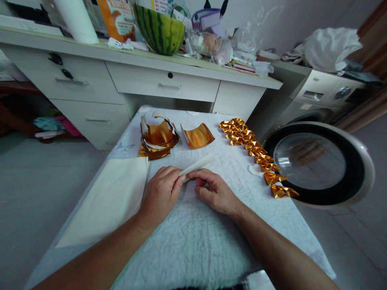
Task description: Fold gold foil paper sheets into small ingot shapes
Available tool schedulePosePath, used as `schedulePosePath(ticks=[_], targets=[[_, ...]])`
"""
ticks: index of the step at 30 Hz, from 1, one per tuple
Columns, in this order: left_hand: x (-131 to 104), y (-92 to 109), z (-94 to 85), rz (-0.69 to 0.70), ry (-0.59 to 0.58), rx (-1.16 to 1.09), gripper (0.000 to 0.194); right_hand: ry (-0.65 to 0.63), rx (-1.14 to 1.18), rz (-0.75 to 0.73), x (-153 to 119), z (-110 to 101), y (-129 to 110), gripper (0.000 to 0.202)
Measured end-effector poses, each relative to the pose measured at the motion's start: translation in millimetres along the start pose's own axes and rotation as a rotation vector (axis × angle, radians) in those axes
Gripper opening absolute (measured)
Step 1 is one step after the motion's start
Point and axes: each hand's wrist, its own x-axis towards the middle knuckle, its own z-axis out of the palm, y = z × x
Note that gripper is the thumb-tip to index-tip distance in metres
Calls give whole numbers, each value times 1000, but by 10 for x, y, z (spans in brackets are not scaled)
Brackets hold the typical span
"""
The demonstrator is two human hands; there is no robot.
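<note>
A narrow strip of folded or rolled off-white paper (199,163) slants above the cloth-covered table. My left hand (163,189) is closed on its near end, with the thumb pressed against the fingers. My right hand (216,191) has its fingers curled, and its fingertips are on the lower edge of the same paper by the left thumb. Under and beside my left forearm lies a flat stack of off-white paper (105,197). Beyond my hands are a curved gold foil sheet (198,136) and a pile of curled gold foil sheets (159,135).
Several folded gold foil pieces (256,151) run in a row down the table's right side. An open washing machine door (317,161) stands close to that edge. Behind is a white desk (169,82) bearing half a watermelon (160,30), a paper roll (77,20) and plastic bags.
</note>
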Motion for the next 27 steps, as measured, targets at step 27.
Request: schedulePosePath(ticks=[27], targets=[[33,-59,18,-415,-78,-469,21,236,324,185,42,-147,124,9]])
